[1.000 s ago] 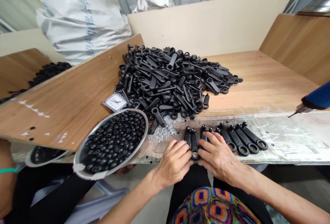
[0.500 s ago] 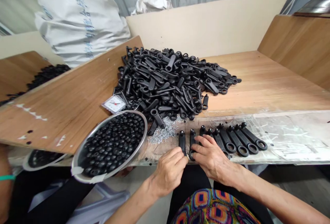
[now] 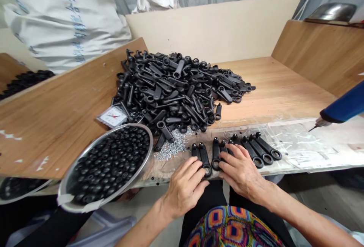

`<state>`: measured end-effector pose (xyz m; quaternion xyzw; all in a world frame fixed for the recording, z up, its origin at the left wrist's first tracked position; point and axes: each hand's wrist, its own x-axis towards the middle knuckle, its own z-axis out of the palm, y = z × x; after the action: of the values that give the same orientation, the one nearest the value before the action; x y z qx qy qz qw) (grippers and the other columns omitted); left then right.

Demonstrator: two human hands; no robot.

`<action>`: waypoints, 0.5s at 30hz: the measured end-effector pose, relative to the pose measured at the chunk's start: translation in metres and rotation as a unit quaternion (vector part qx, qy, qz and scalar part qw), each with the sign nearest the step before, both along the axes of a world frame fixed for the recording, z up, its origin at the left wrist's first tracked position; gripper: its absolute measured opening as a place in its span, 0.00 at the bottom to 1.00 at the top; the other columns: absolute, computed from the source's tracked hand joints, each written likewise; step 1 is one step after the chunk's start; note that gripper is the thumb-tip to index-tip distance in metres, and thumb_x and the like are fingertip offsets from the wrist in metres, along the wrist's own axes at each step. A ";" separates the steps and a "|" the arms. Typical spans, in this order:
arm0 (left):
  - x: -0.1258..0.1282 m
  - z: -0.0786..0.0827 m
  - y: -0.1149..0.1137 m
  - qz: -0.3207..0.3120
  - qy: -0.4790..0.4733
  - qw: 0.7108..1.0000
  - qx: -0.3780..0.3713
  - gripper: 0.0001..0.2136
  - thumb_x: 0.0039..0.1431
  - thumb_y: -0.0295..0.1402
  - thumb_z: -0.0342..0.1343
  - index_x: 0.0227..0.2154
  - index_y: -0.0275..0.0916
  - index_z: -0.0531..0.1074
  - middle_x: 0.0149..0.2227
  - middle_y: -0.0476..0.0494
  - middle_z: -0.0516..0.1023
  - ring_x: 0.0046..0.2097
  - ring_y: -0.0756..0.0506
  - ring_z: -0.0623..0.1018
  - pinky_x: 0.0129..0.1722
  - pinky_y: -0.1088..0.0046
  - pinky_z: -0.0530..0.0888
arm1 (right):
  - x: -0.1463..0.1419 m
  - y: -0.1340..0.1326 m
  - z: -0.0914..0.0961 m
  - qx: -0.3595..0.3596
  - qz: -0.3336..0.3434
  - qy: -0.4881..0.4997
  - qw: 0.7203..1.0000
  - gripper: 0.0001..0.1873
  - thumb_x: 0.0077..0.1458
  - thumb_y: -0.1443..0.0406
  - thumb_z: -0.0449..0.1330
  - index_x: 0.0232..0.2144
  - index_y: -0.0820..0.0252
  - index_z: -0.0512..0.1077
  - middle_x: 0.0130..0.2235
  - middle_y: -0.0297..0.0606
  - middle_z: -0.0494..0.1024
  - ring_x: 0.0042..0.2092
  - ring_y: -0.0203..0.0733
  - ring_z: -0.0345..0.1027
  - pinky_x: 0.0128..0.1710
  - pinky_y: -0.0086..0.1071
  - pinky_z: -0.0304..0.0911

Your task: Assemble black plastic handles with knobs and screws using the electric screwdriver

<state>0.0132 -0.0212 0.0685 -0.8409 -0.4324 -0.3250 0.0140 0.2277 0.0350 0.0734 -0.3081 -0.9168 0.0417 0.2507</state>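
Observation:
My left hand (image 3: 184, 184) lies near the bench's front edge, fingers stretched over the ring ends of two black plastic levers (image 3: 202, 156). My right hand (image 3: 240, 171) rests flat beside it, fingertips on another lever (image 3: 216, 153) in a row of several black levers (image 3: 260, 148) laid side by side. Both hands press on parts rather than grip them. A big heap of the same black levers (image 3: 179, 87) sits behind, with a small pile of silver pins (image 3: 173, 146) at its front edge.
A metal bowl of black round caps (image 3: 109, 163) overhangs the bench at left, a small dial (image 3: 112, 117) beside it. A blue power driver (image 3: 339, 110) pokes in from the right. Wooden boards flank the bench; a white sack (image 3: 62, 15) stands at back left.
My hands have slid the leftmost levers apart and shifted slightly along the front edge. The blue driver, out of view half a second ago, is back at the right.

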 end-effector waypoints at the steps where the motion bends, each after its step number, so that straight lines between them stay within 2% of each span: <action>1: 0.002 -0.001 0.000 0.007 0.005 1.000 0.002 0.09 0.54 0.28 0.55 0.39 0.33 0.70 0.43 0.39 0.73 0.51 0.39 0.69 0.49 0.61 0.71 | 0.001 -0.001 -0.002 0.000 -0.003 -0.002 1.000 0.05 0.54 0.67 0.56 0.34 0.59 0.70 0.45 0.38 0.73 0.55 0.54 0.53 0.55 0.49 0.47; 4: 0.008 -0.005 0.001 0.026 0.024 0.999 -0.003 0.09 0.55 0.32 0.55 0.38 0.35 0.70 0.44 0.40 0.75 0.50 0.38 0.71 0.46 0.60 0.72 | -0.001 -0.001 -0.007 -0.002 -0.004 -0.013 1.000 0.05 0.53 0.66 0.57 0.35 0.59 0.70 0.44 0.38 0.73 0.55 0.54 0.53 0.56 0.49 0.47; 7: 0.011 -0.009 0.004 0.037 0.040 0.998 -0.012 0.07 0.56 0.31 0.53 0.37 0.36 0.71 0.42 0.42 0.76 0.49 0.39 0.72 0.46 0.59 0.70 | -0.006 0.002 -0.007 0.007 -0.005 -0.031 0.999 0.04 0.53 0.66 0.57 0.34 0.58 0.71 0.41 0.38 0.74 0.55 0.53 0.53 0.56 0.48 0.46; 11: 0.010 -0.009 0.008 0.030 0.040 0.998 -0.026 0.05 0.57 0.28 0.51 0.35 0.38 0.71 0.40 0.44 0.76 0.48 0.42 0.73 0.47 0.61 0.67 | -0.008 0.006 -0.006 0.013 0.016 -0.043 0.999 0.04 0.53 0.70 0.55 0.30 0.59 0.71 0.39 0.39 0.73 0.54 0.52 0.53 0.56 0.48 0.45; 15: 0.008 -0.008 0.010 0.013 0.034 0.999 -0.033 0.04 0.57 0.28 0.51 0.33 0.38 0.71 0.39 0.44 0.77 0.47 0.44 0.73 0.48 0.63 0.66 | -0.008 0.007 -0.008 0.005 0.046 -0.031 0.998 0.07 0.53 0.72 0.53 0.31 0.59 0.71 0.41 0.38 0.73 0.53 0.50 0.54 0.55 0.47 0.45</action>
<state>0.0208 -0.0110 0.0603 -0.8459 -0.4532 -0.2811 0.0052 0.2199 0.0418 0.0655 -0.2656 -0.9375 0.0389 0.2216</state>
